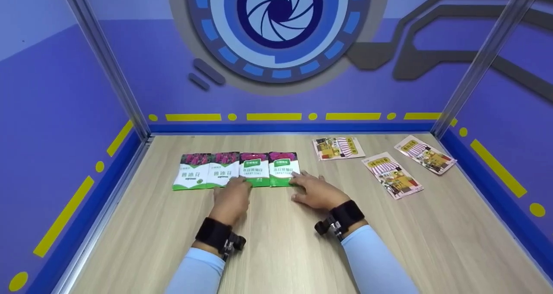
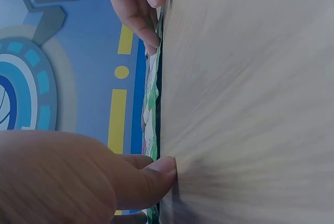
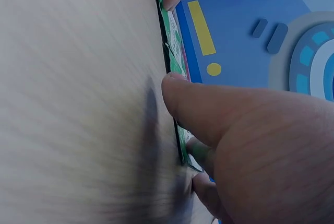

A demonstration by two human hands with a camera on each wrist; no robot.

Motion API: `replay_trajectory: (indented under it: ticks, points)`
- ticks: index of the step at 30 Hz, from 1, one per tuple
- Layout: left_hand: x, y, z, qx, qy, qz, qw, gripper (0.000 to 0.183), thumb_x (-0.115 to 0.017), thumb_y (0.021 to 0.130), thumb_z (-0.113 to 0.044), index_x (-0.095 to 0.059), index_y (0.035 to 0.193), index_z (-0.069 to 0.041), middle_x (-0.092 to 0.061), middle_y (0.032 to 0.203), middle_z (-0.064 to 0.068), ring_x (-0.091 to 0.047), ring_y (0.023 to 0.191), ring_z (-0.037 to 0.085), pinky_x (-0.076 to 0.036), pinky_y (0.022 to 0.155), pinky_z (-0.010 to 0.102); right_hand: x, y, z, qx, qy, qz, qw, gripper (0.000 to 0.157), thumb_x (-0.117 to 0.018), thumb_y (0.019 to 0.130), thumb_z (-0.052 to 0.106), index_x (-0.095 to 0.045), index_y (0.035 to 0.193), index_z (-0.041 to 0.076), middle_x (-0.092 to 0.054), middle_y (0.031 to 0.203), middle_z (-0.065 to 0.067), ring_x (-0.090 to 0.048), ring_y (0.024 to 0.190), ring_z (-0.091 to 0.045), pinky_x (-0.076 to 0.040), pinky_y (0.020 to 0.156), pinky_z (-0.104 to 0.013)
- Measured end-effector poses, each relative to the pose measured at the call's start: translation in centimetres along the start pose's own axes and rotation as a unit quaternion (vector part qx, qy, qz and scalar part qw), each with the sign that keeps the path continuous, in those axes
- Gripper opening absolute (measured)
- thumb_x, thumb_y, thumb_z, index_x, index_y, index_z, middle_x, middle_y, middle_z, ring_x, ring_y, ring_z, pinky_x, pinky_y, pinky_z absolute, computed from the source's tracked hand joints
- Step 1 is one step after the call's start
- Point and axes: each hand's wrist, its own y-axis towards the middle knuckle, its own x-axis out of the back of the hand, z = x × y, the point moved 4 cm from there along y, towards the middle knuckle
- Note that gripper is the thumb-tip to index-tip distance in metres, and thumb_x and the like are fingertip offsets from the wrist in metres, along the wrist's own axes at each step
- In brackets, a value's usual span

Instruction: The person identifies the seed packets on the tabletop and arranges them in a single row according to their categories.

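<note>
Several flower seed packets lie side by side in a row on the table. The two on the left, a white-and-green packet (image 1: 189, 173) and its neighbour (image 1: 223, 169), match. To their right lie two packets with green labels, one inner (image 1: 255, 169) and one outer (image 1: 284, 166). My left hand (image 1: 232, 201) rests at the lower edge of the middle packets, fingertips touching them; its thumb (image 2: 162, 174) is by the tabletop. My right hand (image 1: 319, 192) touches the outer packet's right side with its fingers. In the right wrist view its thumb (image 3: 182, 96) extends before the packets' lower edge.
To the right lie three pink-and-yellow packets with striped awnings: one at the back (image 1: 339, 148), one nearer (image 1: 392, 175) and one far right (image 1: 425, 154). Blue-purple panels (image 1: 276, 104) wall the wooden table (image 1: 276, 242) at the back and both sides.
</note>
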Motion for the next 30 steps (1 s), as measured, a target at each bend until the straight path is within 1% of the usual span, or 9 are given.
replay_trajectory:
  ticks: [4,6,10,12,18,22,26,28,30]
  points:
    - [0.1,0.1,0.1,0.0,0.002,0.004,1.0,0.037,-0.077,0.103,-0.002,-0.079,0.138,-0.013,-0.061,0.168,0.013,-0.053,0.16,0.041,-0.039,0.121,0.086,0.2,0.0,0.2,0.007,0.01,-0.002,1.0,0.053,-0.069,0.114,0.034,-0.061,0.165,0.018,-0.038,0.186,-0.007,-0.023,0.178,-0.038,-0.015,0.139,-0.077]
    - [0.1,0.2,0.2,0.0,0.001,0.004,1.0,0.037,-0.077,0.103,-0.002,-0.079,0.138,-0.013,-0.06,0.169,0.013,-0.051,0.161,0.041,-0.037,0.123,0.087,0.5,0.0,0.2,0.007,0.02,-0.009,1.0,0.055,-0.07,0.114,0.031,-0.06,0.166,0.016,-0.037,0.186,-0.01,-0.024,0.177,-0.04,-0.017,0.141,-0.073]
    - [0.1,0.1,0.3,-0.001,-0.007,-0.004,1.0,0.04,-0.074,0.103,0.0,-0.078,0.141,-0.014,-0.058,0.171,0.014,-0.049,0.163,0.041,-0.033,0.124,0.089,1.2,0.2,-0.6,-0.012,0.034,-0.038,0.999,0.062,-0.072,0.112,0.031,-0.056,0.168,0.01,-0.036,0.185,-0.019,-0.029,0.174,-0.044,-0.023,0.143,-0.063]
    - [0.1,0.0,0.2,-0.002,-0.01,-0.007,0.9999,0.043,-0.074,0.103,0.001,-0.077,0.143,-0.014,-0.056,0.172,0.015,-0.048,0.164,0.041,-0.032,0.125,0.09,1.5,0.3,-1.3,-0.026,0.024,-0.053,0.998,0.065,-0.072,0.112,0.032,-0.054,0.168,0.006,-0.037,0.183,-0.023,-0.03,0.173,-0.046,-0.023,0.143,-0.062]
    - [-0.2,-0.4,-0.1,-0.005,-0.016,0.003,0.9999,0.049,-0.072,0.105,0.001,-0.072,0.152,-0.014,-0.052,0.176,0.016,-0.044,0.167,0.042,-0.031,0.125,0.09,2.8,0.1,-4.2,-0.081,-0.043,-0.074,0.993,0.07,-0.071,0.112,0.037,-0.05,0.169,0.002,-0.036,0.181,-0.03,-0.027,0.173,-0.051,-0.023,0.139,-0.075]
    - [0.0,-0.5,-0.2,-0.007,-0.02,-0.002,0.9998,0.051,-0.07,0.105,0.003,-0.072,0.153,-0.014,-0.051,0.177,0.014,-0.043,0.167,0.041,-0.029,0.127,0.089,3.8,0.3,-5.6,-0.123,-0.036,-0.078,0.989,0.074,-0.07,0.112,0.039,-0.045,0.173,0.004,-0.025,0.185,-0.031,-0.019,0.174,-0.056,-0.022,0.133,-0.084]
    - [0.1,-0.4,-0.1,-0.008,-0.025,-0.004,0.9996,0.049,-0.07,0.105,0.003,-0.073,0.151,-0.014,-0.052,0.177,0.012,-0.043,0.168,0.04,-0.027,0.128,0.089,4.1,0.7,-6.1,-0.151,-0.03,-0.056,0.986,0.081,-0.067,0.113,0.044,-0.036,0.177,0.006,-0.014,0.188,-0.03,-0.009,0.174,-0.058,-0.019,0.131,-0.089]
    - [0.1,-0.4,0.0,-0.007,-0.03,-0.002,0.9995,0.048,-0.071,0.104,0.003,-0.074,0.15,-0.014,-0.051,0.177,0.012,-0.042,0.168,0.04,-0.026,0.129,0.089,4.0,0.9,-6.2,-0.16,-0.039,-0.042,0.986,0.082,-0.065,0.114,0.047,-0.033,0.178,0.006,-0.013,0.188,-0.03,-0.009,0.175,-0.058,-0.018,0.131,-0.089]
    - [0.1,-0.4,0.2,-0.006,-0.031,-0.001,0.9995,0.048,-0.073,0.103,0.002,-0.074,0.149,-0.014,-0.052,0.177,0.011,-0.042,0.168,0.039,-0.025,0.129,0.089,3.9,1.0,-6.2,-0.162,-0.052,-0.032,0.985,0.082,-0.063,0.115,0.048,-0.032,0.179,0.007,-0.016,0.188,-0.029,-0.011,0.174,-0.059,-0.019,0.13,-0.09]
